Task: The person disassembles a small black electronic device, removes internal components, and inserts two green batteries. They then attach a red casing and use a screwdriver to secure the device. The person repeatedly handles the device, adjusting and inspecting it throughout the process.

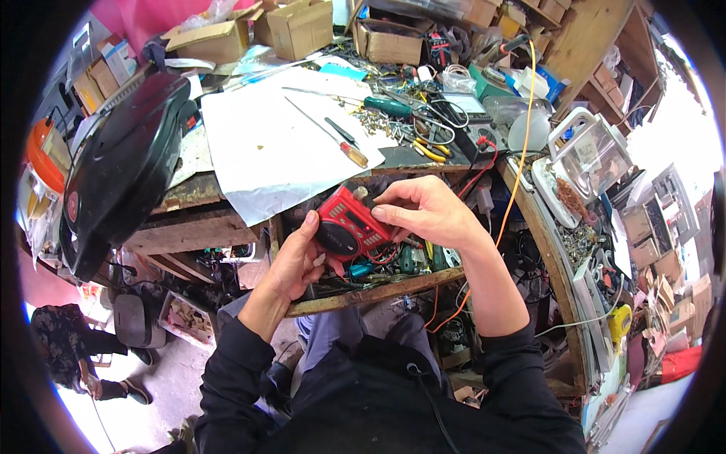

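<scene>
My left hand point(293, 261) is closed round the left side of a small red radio point(358, 215) with a black round speaker, its thumb on the upper left corner. At the radio's right edge, my right hand point(423, 210) has its thumb and curled fingers pressed together against the case; the exact spot they pinch is hidden. The radio is tilted above an open drawer point(370, 300) full of wires and tools. On white paper beyond it lie a long screwdriver with an amber handle point(353, 155) and a thin dark screwdriver point(340, 131).
A green-handled screwdriver point(387, 106), yellow-handled pliers point(429, 150) and a multimeter point(478, 135) with red leads crowd the bench's right. An orange cable point(522, 159) hangs down beside my right arm. A big black case point(125, 170) stands left. Another person point(72, 348) is at lower left.
</scene>
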Demonstrator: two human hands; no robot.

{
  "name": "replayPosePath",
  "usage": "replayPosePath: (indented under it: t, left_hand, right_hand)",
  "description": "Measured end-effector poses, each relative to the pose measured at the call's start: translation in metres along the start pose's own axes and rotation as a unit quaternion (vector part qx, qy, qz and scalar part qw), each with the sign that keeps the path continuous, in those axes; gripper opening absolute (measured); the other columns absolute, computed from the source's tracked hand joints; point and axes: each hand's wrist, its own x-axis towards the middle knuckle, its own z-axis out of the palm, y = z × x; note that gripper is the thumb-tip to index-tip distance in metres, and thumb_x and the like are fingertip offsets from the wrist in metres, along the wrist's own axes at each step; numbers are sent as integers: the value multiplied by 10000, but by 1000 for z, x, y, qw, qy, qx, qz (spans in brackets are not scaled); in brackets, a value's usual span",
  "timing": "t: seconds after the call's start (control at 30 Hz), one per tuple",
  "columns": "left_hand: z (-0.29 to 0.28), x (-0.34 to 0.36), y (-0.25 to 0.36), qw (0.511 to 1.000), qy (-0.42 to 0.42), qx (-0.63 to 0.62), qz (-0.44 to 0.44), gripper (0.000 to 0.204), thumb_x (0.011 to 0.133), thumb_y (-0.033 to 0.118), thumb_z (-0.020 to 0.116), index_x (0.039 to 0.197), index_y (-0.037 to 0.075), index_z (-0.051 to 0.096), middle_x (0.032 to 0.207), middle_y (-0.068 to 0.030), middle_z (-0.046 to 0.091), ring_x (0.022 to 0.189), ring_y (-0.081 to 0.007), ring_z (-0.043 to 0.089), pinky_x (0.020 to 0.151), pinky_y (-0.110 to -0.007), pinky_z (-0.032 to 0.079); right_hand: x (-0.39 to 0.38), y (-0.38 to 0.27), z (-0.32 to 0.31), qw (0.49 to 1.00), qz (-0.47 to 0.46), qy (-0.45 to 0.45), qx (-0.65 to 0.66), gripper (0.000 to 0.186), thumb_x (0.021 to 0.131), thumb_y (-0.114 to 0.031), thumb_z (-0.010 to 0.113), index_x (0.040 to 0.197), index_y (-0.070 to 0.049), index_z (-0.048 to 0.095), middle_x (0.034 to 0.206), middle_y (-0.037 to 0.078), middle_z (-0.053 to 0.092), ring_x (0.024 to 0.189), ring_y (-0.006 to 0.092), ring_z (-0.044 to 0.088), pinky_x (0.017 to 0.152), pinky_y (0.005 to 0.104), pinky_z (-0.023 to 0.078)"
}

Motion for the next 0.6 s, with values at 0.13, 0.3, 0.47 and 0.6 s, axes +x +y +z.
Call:
replayPosePath:
  t: [0.13, 0.3, 0.47, 0.6]
  left_hand:
    - [2, -4, 1, 1000, 16, -4, -5, 709, 1011, 713, 417, 1317, 105, 617, 996, -88, 750, 631, -110, 682, 382, -195, 209]
    - [1, -3, 1, 1000, 13, 1, -10, 692, 1000, 728, 417, 1303, 133, 601, 1008, -85, 748, 669, -135, 690, 383, -197, 224]
    - [1, -2, -2, 999, 25, -23, 0, 639, 1025, 672, 439, 1261, 107, 624, 983, -92, 748, 637, -131, 692, 374, -196, 216]
    - [1, -3, 0, 1000, 17, -22, 1, 669, 1009, 698, 444, 1277, 109, 611, 1005, -102, 747, 661, -147, 708, 369, -193, 225]
  right_hand:
    - [-3, -10, -2, 999, -10, 1, -52, 228, 972, -176, 720, 1016, 48, 725, 835, 84, 742, 691, 103, 688, 629, 258, 582]
    - [-4, -15, 0, 973, -117, 40, -193, 176, 943, -122, 736, 1015, 36, 705, 786, 67, 720, 697, 74, 655, 611, 288, 551]
    - [-7, -19, 8, 923, -215, 80, -309, 152, 910, -115, 720, 968, 22, 690, 741, 162, 689, 638, 275, 688, 615, 349, 538]
    - [-8, -16, 15, 872, -258, 110, -401, 137, 884, -103, 708, 963, 8, 693, 824, 187, 704, 745, 370, 697, 659, 409, 555]
